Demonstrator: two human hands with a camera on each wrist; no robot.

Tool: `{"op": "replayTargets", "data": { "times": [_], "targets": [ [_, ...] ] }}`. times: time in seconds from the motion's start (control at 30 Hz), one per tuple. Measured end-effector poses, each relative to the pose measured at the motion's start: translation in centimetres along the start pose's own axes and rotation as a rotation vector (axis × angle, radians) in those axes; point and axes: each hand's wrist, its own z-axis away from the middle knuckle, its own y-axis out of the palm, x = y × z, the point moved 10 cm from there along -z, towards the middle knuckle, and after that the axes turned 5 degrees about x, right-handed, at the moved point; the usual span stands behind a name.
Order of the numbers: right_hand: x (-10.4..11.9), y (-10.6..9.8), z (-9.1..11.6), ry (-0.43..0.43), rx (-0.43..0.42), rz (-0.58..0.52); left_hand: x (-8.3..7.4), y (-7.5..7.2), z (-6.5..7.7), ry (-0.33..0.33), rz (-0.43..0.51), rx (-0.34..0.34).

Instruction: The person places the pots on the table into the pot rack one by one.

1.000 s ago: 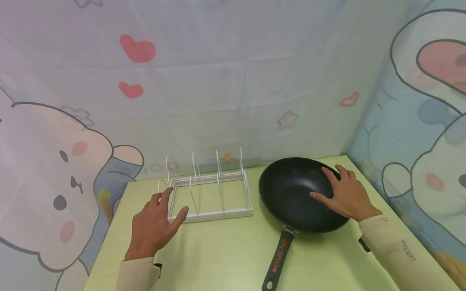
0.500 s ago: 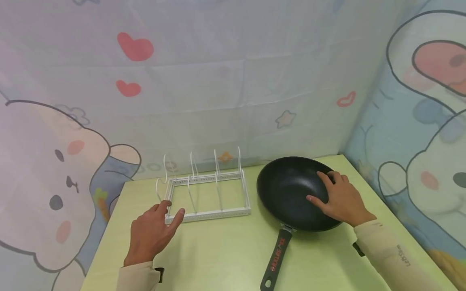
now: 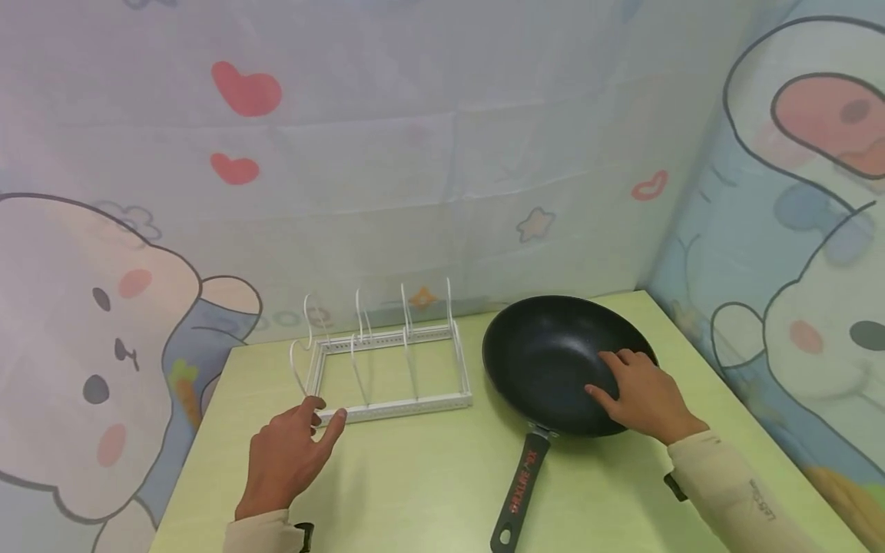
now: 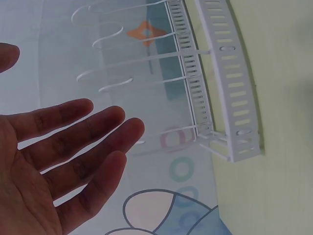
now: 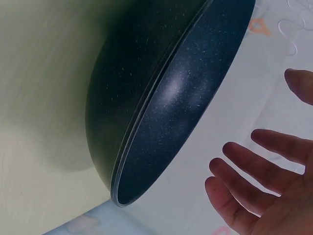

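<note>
Right hand [image 3: 643,395] over speckled round black pan [image 3: 549,365], left hand [image 3: 286,457] near slotted white rack [image 4: 235,82], fingers [image 5: 238,182] spread

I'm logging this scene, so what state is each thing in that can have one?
Black pan: open side up, empty
White rack: upright, empty
Left hand: open, holding nothing
Right hand: open, holding nothing
</note>
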Motion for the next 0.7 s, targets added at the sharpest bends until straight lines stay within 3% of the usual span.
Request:
{"op": "replayTargets", "data": {
  "times": [0.43,0.7],
  "targets": [
    [1.0,0.7,1.1,0.025,0.042,-0.097,-1.9,3.1,0.5,0.018,0.077,0.017],
    [2.1,1.1,1.9,0.027,0.015,-0.139,-3.4,4.9,0.5,0.033,0.108,0.03]
  ]
}}
